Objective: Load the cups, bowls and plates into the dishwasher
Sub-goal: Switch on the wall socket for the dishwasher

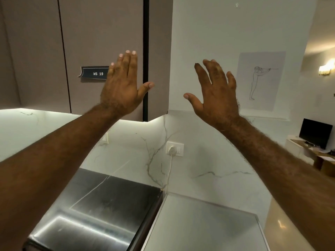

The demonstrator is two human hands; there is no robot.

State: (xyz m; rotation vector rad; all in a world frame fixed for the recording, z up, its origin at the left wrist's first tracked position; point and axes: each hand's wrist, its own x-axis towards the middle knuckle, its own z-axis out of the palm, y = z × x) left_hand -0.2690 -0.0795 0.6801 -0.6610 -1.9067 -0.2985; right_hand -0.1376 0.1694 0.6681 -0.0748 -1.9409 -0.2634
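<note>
marble counter (208, 178) up front, left hand (121, 87) and right hand (215, 95) raised apart, fingers spread, holding nothing, no dishes visible, loading seemingly unstarted.

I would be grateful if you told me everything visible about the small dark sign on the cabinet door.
The sign is a small dark plate, wider than tall, with a thin pale border and notched left corners. White letters read WS 19. It sits flat on a greyish-brown cabinet door. The raised left hand hides its right end; whether they touch cannot be told.
</note>
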